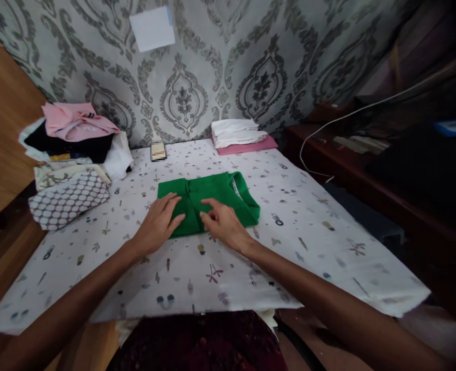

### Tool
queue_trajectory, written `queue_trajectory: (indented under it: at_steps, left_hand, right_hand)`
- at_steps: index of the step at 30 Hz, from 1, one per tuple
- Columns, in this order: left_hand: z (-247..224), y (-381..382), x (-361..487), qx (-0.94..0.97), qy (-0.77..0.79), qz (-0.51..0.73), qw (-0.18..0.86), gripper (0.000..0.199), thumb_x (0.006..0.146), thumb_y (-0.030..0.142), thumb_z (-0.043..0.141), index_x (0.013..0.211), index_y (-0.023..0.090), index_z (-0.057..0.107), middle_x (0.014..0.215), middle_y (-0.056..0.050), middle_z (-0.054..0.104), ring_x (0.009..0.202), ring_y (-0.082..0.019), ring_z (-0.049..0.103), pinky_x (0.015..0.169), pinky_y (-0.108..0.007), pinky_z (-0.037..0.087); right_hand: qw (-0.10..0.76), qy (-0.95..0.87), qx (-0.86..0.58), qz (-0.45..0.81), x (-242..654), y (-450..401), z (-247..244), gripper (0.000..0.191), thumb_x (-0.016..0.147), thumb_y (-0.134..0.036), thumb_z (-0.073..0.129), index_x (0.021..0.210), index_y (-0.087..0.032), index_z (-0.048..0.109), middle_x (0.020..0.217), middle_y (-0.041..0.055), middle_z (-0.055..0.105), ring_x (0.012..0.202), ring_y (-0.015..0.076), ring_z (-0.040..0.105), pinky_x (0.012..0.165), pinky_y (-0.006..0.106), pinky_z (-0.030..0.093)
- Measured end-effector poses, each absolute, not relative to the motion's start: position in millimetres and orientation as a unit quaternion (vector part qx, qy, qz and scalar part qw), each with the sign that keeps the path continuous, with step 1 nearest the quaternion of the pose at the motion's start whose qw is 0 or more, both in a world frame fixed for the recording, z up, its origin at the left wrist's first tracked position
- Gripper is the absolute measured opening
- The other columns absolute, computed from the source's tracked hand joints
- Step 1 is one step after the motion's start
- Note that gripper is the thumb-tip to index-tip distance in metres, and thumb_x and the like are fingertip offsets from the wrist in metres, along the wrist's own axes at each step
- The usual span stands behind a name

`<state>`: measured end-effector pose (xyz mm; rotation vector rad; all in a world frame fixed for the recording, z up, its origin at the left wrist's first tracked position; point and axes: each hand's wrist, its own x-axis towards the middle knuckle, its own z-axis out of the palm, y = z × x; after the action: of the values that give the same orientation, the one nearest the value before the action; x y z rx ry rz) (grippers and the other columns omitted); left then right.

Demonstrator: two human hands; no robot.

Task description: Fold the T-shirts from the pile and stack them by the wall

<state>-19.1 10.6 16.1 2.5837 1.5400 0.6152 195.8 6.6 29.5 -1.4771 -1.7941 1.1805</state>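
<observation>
A green shirt point(212, 188) lies partly folded on the white patterned cloth of the table point(290, 263). Its collar, with a pale label inside, points to the right. On the left part of the shirt rests my left hand point(160, 219), fingers stretched out over the folded fabric. My right hand point(226, 224) is over the middle of the shirt, its fingers apart and bent a little; whether the fingertips press on the cloth is hard to see. Neither hand grips anything.
Crumpled clothes point(79, 136) are heaped at the left, with a patterned cloth point(69, 198) in front. Folded white and pink garments point(239, 134) are stacked at the back. A small box-like item point(158, 151) stands near the wall. A white cable point(301, 149) hangs at the right.
</observation>
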Motion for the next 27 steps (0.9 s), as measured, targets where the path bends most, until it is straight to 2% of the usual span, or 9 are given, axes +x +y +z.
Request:
queue_trajectory:
  at_steps: [3,6,8,11,18,24,27]
  left_hand:
    - [13.7,-16.1,-32.5,0.836,0.512,0.199,0.021,0.037,0.095,0.045,0.049,0.122,0.02,0.05,0.125,-0.014,0.058,0.118,-0.03,0.054,0.099,-0.047,0.046]
    - [8.7,-27.2,-44.5,0.821,0.54,0.188,0.001,0.033,0.087,0.039,0.056,0.112,0.019,0.05,0.11,-0.012,0.058,0.105,-0.03,0.056,0.088,-0.046,0.049]
    - [3.7,-30.6,-46.2,0.81,0.558,0.18,-0.001,0.033,0.083,0.034,0.057,0.112,0.019,0.049,0.107,-0.011,0.057,0.102,-0.03,0.056,0.086,-0.045,0.049]
    - [-2.7,-32.5,-40.2,0.789,0.586,0.182,-0.002,0.036,0.081,0.03,0.056,0.115,0.02,0.046,0.108,-0.01,0.055,0.102,-0.029,0.055,0.086,-0.044,0.049]
    - [-1.4,-28.7,-31.5,0.793,0.581,0.181,0.029,0.05,0.072,0.019,0.055,0.12,0.018,0.043,0.115,-0.012,0.052,0.11,-0.029,0.052,0.092,-0.045,0.048]
    - [0.2,-25.0,-22.7,0.731,0.653,0.19,0.054,0.044,0.077,0.028,0.058,0.118,0.022,0.042,0.112,-0.009,0.052,0.108,-0.028,0.054,0.084,-0.041,0.051]
    - [3.9,-27.2,-19.7,0.715,0.68,0.156,0.049,0.045,0.078,0.025,0.057,0.119,0.022,0.041,0.116,-0.01,0.053,0.108,-0.029,0.056,0.078,-0.039,0.05]
  right_hand:
    - [0.286,-0.786,-0.499,0.226,184.5,24.4,35.5,0.036,0.097,-0.021,0.045,0.13,-0.014,0.059,0.102,0.011,0.073,0.099,0.0248,0.068,0.086,0.039,0.053]
    - [0.24,-0.855,-0.437,0.142,155.7,50.9,29.5,0.041,0.098,-0.021,0.041,0.135,-0.011,0.056,0.142,0.0163,0.056,0.133,0.0278,0.049,0.108,0.043,0.041]
    - [0.191,-0.875,-0.429,0.118,135.6,67.6,17.8,0.045,0.1,-0.024,0.039,0.14,-0.009,0.052,0.155,0.0178,0.043,0.145,0.0291,0.035,0.117,0.048,0.03]
    - [0.138,-0.873,-0.452,0.119,116.9,83.7,-3.1,0.052,0.101,-0.03,0.035,0.147,-0.008,0.045,0.159,0.0173,0.036,0.15,0.0286,0.026,0.121,0.053,0.02]
    - [0.131,-0.864,-0.47,0.122,115.6,87.9,-17.7,0.057,0.101,-0.036,0.031,0.151,-0.009,0.041,0.16,0.0144,0.034,0.151,0.026,0.024,0.122,0.051,0.019]
    - [0.128,-0.865,-0.471,0.12,116.0,87.3,-15.1,0.058,0.102,-0.037,0.033,0.151,-0.009,0.04,0.161,0.0136,0.034,0.151,0.0253,0.024,0.122,0.05,0.019]
    - [0.128,-0.865,-0.47,0.116,116.1,87.3,-16.5,0.057,0.101,-0.036,0.035,0.151,-0.009,0.04,0.161,0.0137,0.034,0.151,0.0255,0.024,0.122,0.05,0.019]
